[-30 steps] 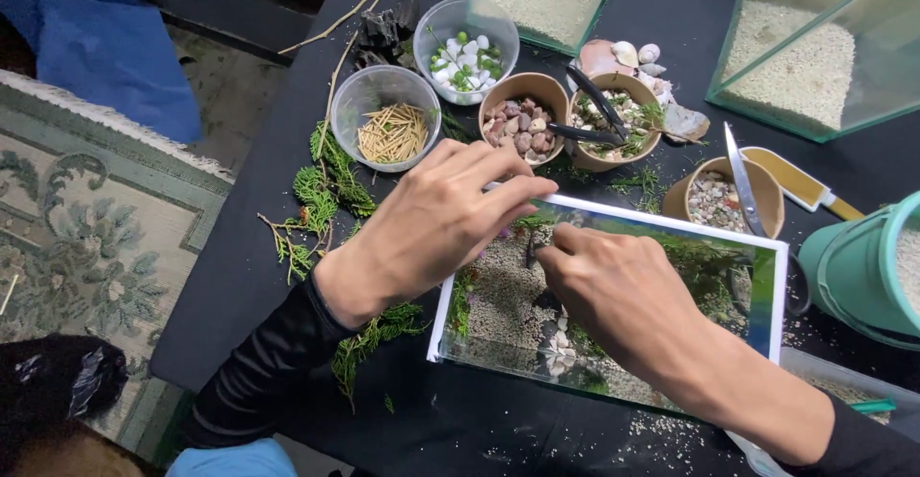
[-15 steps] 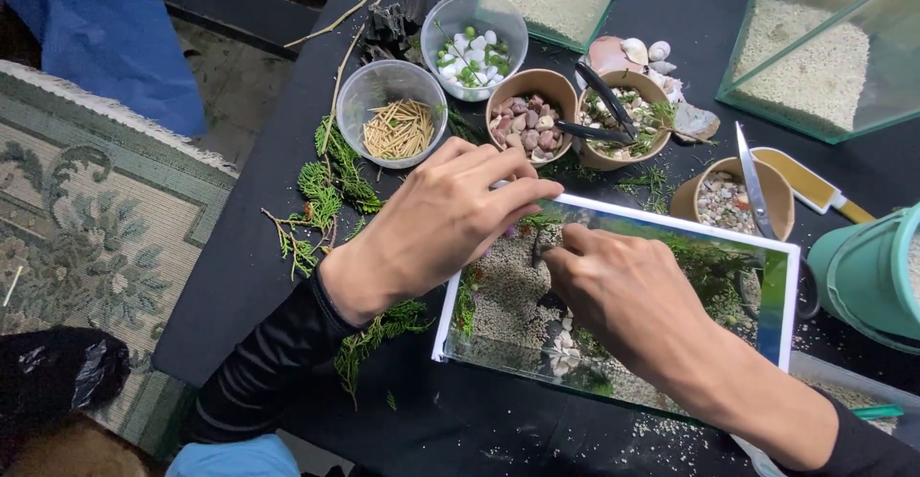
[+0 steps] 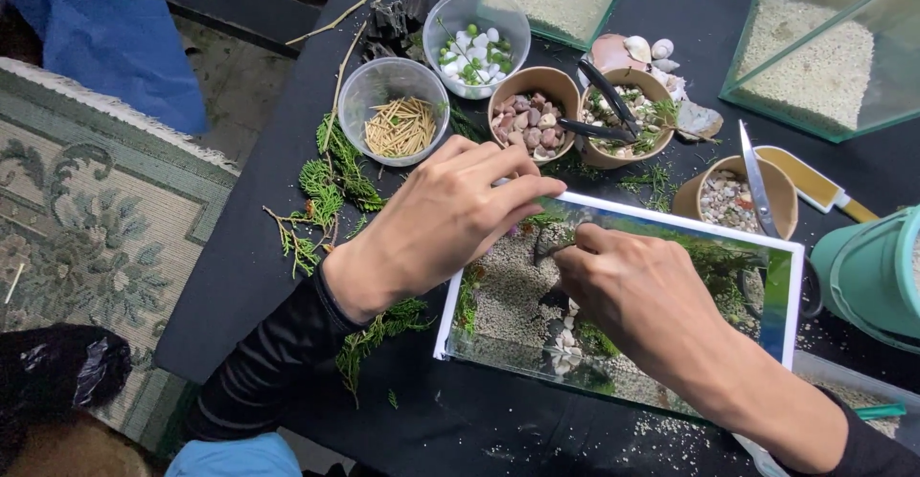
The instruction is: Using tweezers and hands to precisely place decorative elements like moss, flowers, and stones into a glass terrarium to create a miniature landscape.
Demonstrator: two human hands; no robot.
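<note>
Since a second ago both hands have moved very little; the left hand (image 3: 450, 214) stays curled over the rim of the glass tank (image 3: 613, 211), and the right hand (image 3: 637, 290) still pinches a small dark twig (image 3: 554, 245) above the gravel inside. Behind it on the desk (image 3: 287, 276) stand round cups of sticks (image 3: 393, 110) and pebbles (image 3: 530, 113), without labels.

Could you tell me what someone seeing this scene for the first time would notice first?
Most striking are the two hands meeting over a white-rimmed glass tank at centre: the left hand hovers at its near-left rim, while the right hand pinches a small dark piece above the sand and pebbles inside. Behind them sits a cluster of small bowls, notably a clear bowl of pale sticks and a brown bowl of pebbles, with green sprigs scattered on the black table to the left.
</note>
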